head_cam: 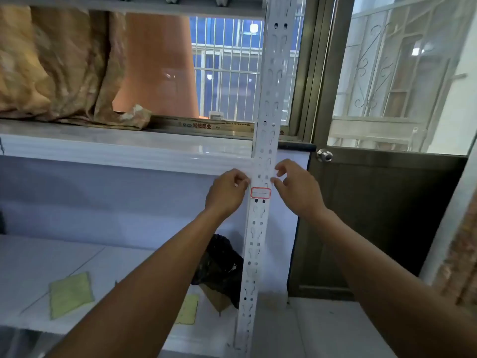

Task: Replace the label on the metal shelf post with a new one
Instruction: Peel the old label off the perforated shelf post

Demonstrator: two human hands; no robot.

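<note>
A white perforated metal shelf post (268, 99) runs upright through the middle of the head view. A small white label with a red border (260, 193) is stuck flat on its front face. My left hand (227, 192) is just left of the post, fingers curled, fingertips near the post edge above the label. My right hand (294, 187) is just right of the post, fingers loosely bent and apart, tips close to the post. Neither hand visibly holds anything, and neither touches the label.
A white shelf board (124, 151) carries a brown crumpled sack (51, 68). The lower shelf holds two yellow cloths (71, 293) and a black bag (219, 264). A dark door with a round knob (324, 155) stands right of the post.
</note>
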